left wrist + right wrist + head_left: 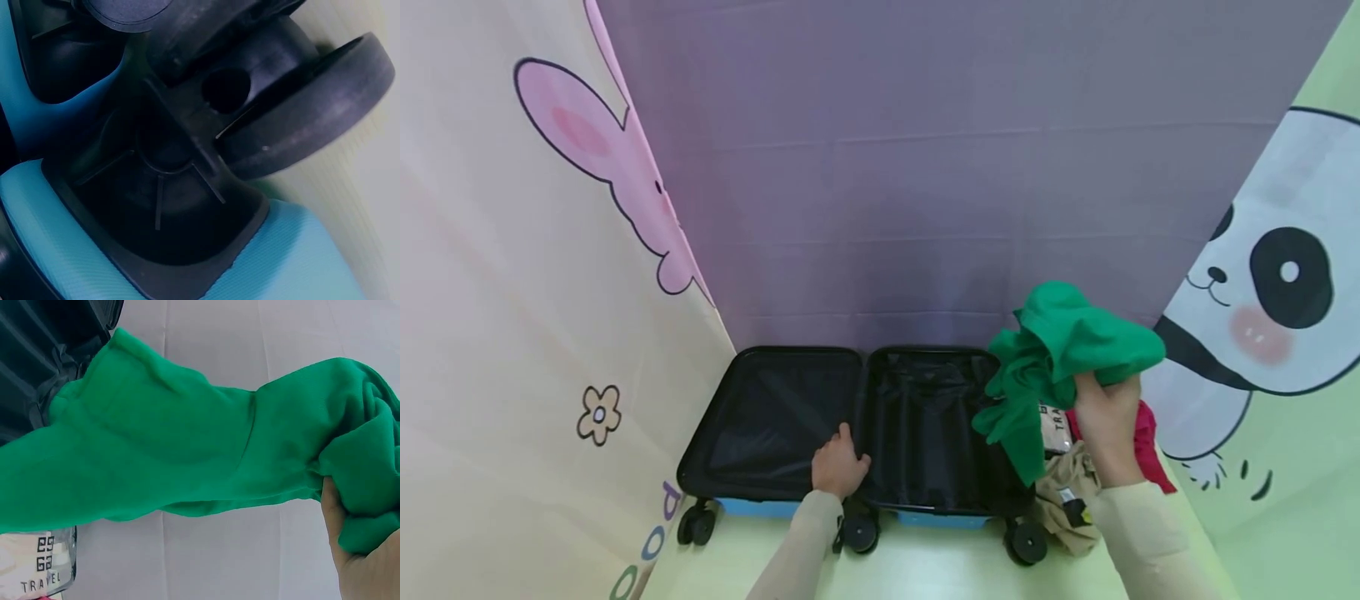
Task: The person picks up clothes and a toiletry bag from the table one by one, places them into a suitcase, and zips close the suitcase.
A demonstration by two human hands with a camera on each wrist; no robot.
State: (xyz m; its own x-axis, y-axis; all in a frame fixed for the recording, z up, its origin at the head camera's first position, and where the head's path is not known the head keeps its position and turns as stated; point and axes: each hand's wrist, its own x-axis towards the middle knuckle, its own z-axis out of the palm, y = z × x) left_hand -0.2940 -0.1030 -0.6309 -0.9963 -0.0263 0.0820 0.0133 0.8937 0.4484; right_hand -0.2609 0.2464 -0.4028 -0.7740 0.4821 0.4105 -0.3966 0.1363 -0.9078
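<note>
Gripping the green cloth (1075, 342), our right hand (1105, 417) has it pinched in a soft bunch, though folds hide most of our fingers. Some of the cloth puffs up above the grip. A long loose piece hangs off to the left of it, over the near side of the suitcase's right half (925, 442). We cannot tell if that piece touches the rim.

To do this well, we think we should hold the bunch high, so the loose end does not catch on the edge or drag on the things below. The cloth looks soft and floppy, so one hand may not make it flat. A second hand on the far end would likely help us pull out the lumps.

Our left hand (838, 471) rests by the middle, where the two halves meet. We cannot tell if its fingers just lie on the edge or pinch it. The left half (752, 433) lies open beside it, with a wheel (860, 533) near our wrist.

Just past the suitcase, under our right arm, sit a clear bag (1056, 431), a tan cloth (1060, 483) and a red cloth (1150, 450).
</note>
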